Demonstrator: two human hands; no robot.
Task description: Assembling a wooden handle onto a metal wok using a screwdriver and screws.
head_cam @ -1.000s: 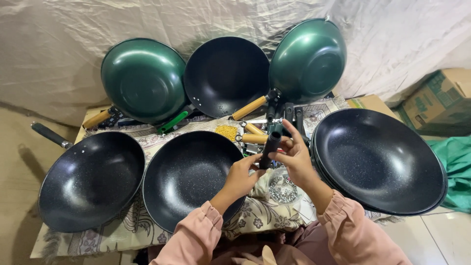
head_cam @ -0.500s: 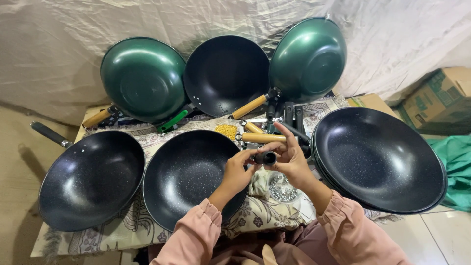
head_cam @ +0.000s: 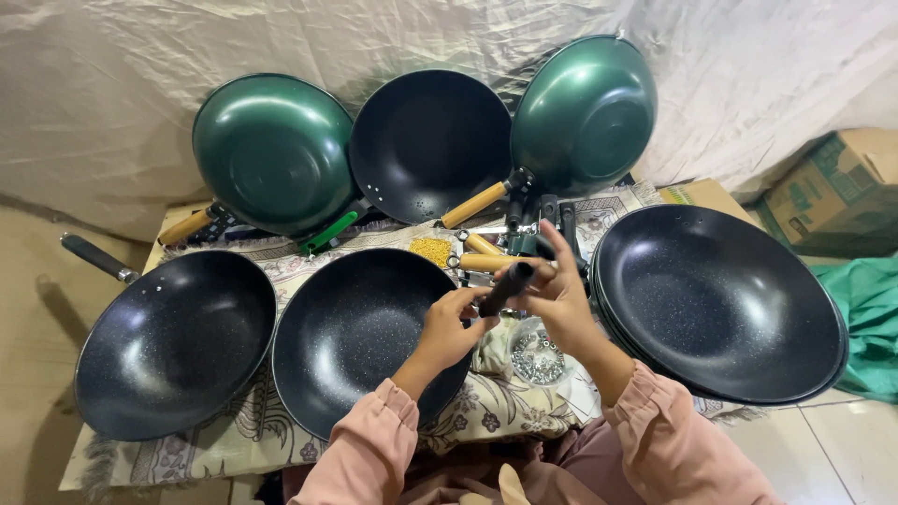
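Handle: we held one black pan handle between both hands, tilted, above the near edge of the middle wok.
Left hand: our fingers closed on the handle's lower end.
Right hand: our fingers wrapped the handle's upper part, forefinger raised.
Woks lying flat: we counted three speckled black ones, the left wok with its own dark handle, the middle wok and the right wok, which seemed to top a stack; how many lay beneath we could not tell.
Woks leaning far: three against the pale sheet, two green woks and one black wok between them.
Loose handles: several wooden and green ones lay behind the flat woks, too overlapped for us to count.
Small parts: one clear dish of screws just beneath our hands; one yellow heap farther off.
Package: one brown cardboard box with green printing, far right, cut off by the edge.
Cloth: one patterned cloth under everything; green fabric at right, partly out of view.
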